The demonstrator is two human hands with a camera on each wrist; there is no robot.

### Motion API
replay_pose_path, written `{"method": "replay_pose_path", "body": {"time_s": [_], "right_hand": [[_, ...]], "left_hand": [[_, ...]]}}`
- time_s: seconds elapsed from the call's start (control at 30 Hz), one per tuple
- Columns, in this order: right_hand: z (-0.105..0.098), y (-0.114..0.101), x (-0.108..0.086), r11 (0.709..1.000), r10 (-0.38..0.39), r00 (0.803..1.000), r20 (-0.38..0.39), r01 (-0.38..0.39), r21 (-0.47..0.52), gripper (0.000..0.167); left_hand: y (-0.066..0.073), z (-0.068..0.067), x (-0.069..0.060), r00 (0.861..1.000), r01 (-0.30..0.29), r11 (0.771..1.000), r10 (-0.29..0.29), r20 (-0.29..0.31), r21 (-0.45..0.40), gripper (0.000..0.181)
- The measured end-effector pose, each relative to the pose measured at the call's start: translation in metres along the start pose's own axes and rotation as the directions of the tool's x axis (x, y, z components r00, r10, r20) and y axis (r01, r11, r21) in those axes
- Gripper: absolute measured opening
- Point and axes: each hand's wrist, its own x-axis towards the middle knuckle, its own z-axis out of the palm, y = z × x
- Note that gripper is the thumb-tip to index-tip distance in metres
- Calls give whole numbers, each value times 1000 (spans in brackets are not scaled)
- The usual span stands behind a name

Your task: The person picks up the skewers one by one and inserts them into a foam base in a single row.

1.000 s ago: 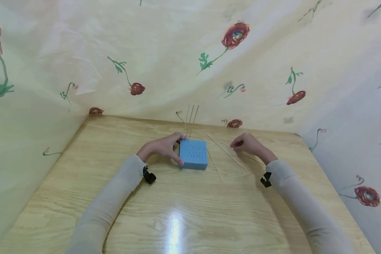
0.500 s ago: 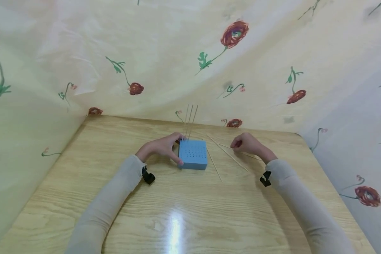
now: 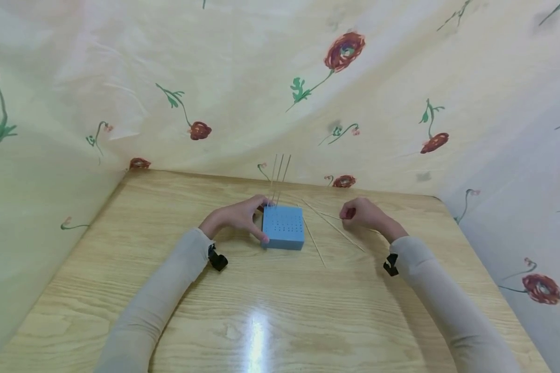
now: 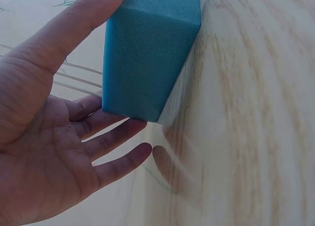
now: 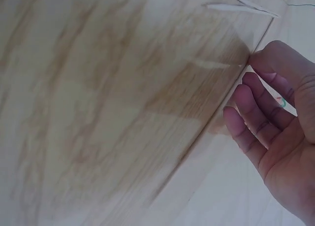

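Note:
A light blue foam block (image 3: 284, 228) with rows of small holes in its top stands on the table in the head view. Three thin wooden sticks (image 3: 284, 175) rise from its back left corner. My left hand (image 3: 238, 215) grips the block's left side, thumb at the front and fingers behind. The left wrist view shows the thumb on the block (image 4: 145, 63) and the little finger apart from it. Right of the block, my right hand (image 3: 366, 215) pinches a thin wooden stick (image 3: 330, 215) between thumb and fingertip. The stick's middle is hidden by the hand.
Two loose sticks lie between block and right hand: one long slanting stick (image 3: 334, 227) and another stick (image 3: 315, 242) close to the block's right side. A flowered cloth (image 3: 242, 103) hangs behind the wooden table (image 3: 308, 311) and at both sides.
The far right end of the pinched stick has shifted slightly up and towards my right hand. The long loose stick's upper end has moved slightly left. My left hand stays on the block.

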Motion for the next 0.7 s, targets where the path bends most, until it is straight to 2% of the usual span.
{"method": "replay_pose_path", "body": {"time_s": [0.17, 0.7], "right_hand": [[1, 2, -1, 1000, -19, 1000, -4, 19, -24, 4], [5, 1, -2, 997, -14, 999, -47, 10, -80, 6]], "left_hand": [[-1, 1, 1, 1000, -2, 1000, 2, -5, 4, 105], [1, 1, -2, 1000, 7, 1000, -7, 9, 7, 105]]}}
